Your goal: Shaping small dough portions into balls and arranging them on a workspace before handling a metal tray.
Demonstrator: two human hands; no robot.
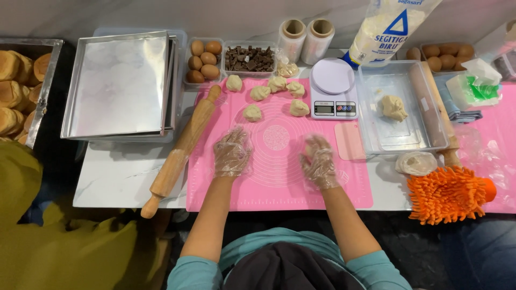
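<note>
My left hand (231, 151) lies flat on the pink silicone mat (279, 182) in a clear plastic glove, fingers spread, holding nothing. On the same mat my right hand (319, 161), also gloved, curls over what may be a small piece of dough; the piece is mostly hidden. Several pale dough balls (271, 92) sit at the far side of the mat. A wooden rolling pin (180, 152) lies diagonally along the mat's left edge.
White kitchen scale (332, 88) and pink scraper (350, 140) right of the mat. Clear tub (408, 137) holds a dough lump and a second rolling pin. Stacked metal trays (121, 83), eggs (203, 62), chocolate chunks (248, 58), wrap rolls, flour bag, orange mitt (449, 193), buns at left.
</note>
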